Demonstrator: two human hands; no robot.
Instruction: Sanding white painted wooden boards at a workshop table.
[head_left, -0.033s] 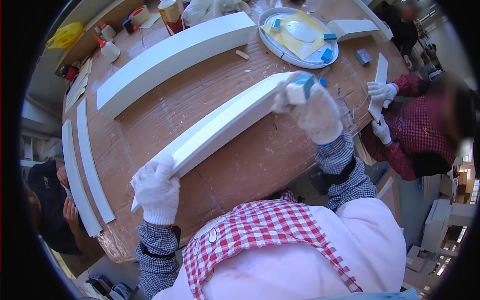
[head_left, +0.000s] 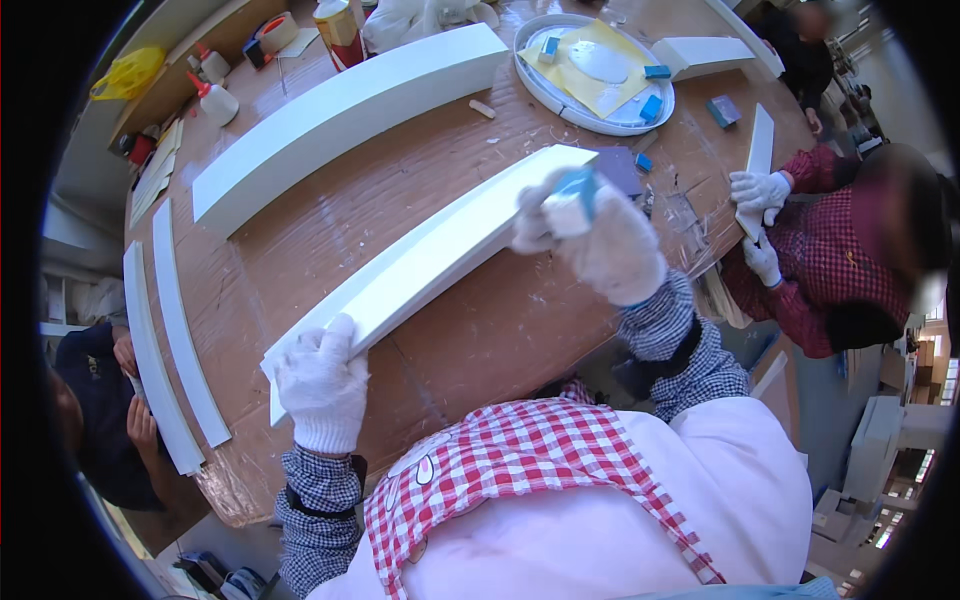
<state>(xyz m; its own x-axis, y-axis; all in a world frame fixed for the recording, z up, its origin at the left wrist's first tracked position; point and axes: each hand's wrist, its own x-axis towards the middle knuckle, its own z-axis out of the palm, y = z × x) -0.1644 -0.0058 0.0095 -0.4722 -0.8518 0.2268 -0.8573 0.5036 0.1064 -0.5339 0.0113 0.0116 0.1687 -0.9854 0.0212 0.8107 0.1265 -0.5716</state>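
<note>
A long white, slightly curved board (head_left: 440, 248) lies at a slant across the middle of the table. My left hand (head_left: 322, 385), in a white knit glove, is closed round its near left end, thumb on top. In my gloved right hand (head_left: 610, 240), near the board's far right end, is a blue-and-white sanding block (head_left: 571, 204), its white side dusty. That hand is smeared by motion, and whether the block touches the board I cannot tell.
Behind lies a thick curved white piece (head_left: 350, 115). A round white tray (head_left: 525, 75) holds a yellow sheet and small blue blocks. Two thin white strips (head_left: 187, 320) lie at the left. A co-worker's gloved hands (head_left: 760, 190) hold a white strip at the right; another person's hands (head_left: 140, 420) are at the left.
My right hand and the sanding block have moved left and toward me along the board, uncovering its far end and a purplish sheet behind. My left hand has shifted slightly; the board is tilted differently.
</note>
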